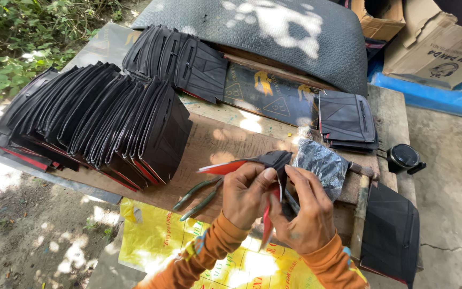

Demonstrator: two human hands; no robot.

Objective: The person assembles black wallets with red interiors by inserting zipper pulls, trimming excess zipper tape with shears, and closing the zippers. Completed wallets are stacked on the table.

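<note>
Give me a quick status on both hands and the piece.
Left hand and right hand both grip black-and-red piece. Pliers lie beside left hand. Crinkled plastic bag behind right hand.

We worked outdoors in dappled sunlight at a wooden table (pixel 225 140), bare ground (pixel 22 225) and green bushes (pixel 12 37) alongside.

Black-and-red folded piece (pixel 274 160) in hands: matt, leather-like sheet, red lining glossy. Stacked black pieces (pixel 97 123) far left: same matt finish. Table (pixel 215 144): rough, worn wood. Crinkled plastic bag (pixel 322 163): shiny. Pliers (pixel 199 195): green rubbery grips.
</note>
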